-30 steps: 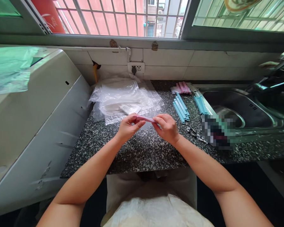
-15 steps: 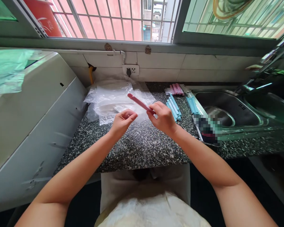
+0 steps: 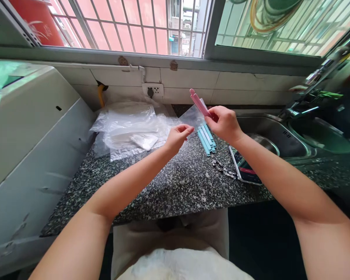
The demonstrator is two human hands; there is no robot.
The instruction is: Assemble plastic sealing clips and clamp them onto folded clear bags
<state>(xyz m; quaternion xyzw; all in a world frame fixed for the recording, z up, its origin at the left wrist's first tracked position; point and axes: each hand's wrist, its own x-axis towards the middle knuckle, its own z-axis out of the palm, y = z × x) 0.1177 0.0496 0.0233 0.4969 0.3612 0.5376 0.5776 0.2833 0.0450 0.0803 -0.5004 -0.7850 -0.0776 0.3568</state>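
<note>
My right hand (image 3: 224,122) is closed around one end of a long pink bag-sealing clip (image 3: 198,102), which slants up and to the left above the counter. A small clear plastic bag (image 3: 189,117) spreads between my two hands, behind the fingertips. Its near edge is pinched in my left hand (image 3: 179,136), as far as the see-through film shows. Just below my right hand, several light-blue clips (image 3: 206,139) of the same long shape lie side by side on the speckled counter (image 3: 169,186).
A heap of clear plastic bags (image 3: 128,126) lies at the left, near a wall socket (image 3: 153,90). On the right are a phone (image 3: 245,169) with a beaded strap (image 3: 224,169) and a steel sink (image 3: 291,136). A pale appliance (image 3: 32,124) borders the counter's left side.
Both hands have moved to the right, and my right hand has risen with the pink clip, now more upright. The clear bag shows more plainly between them. The view has shifted slightly.
</note>
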